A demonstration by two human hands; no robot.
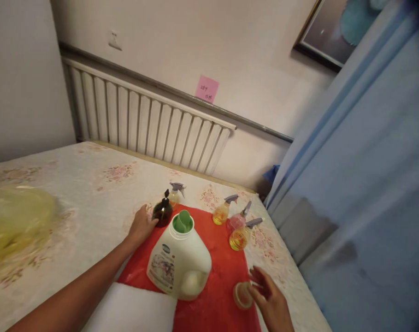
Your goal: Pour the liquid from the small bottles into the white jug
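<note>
A large white detergent jug with a green spout in its uncapped neck stands upright on a red cloth. Beside it, a dark pump bottle is at the cloth's left edge. My left hand is at this bottle's left side, fingers and thumb apart; whether it touches the bottle is hard to tell. Near the cloth's right edge sits a round, pale translucent cap. My right hand is open just right of this cap, its thumb close to the rim.
Spray bottles with yellow, pink and yellow liquid stand right of the jug. Another sprayer is behind the pump bottle. A white folded cloth lies in front, a yellow transparent bag left, a blue curtain right.
</note>
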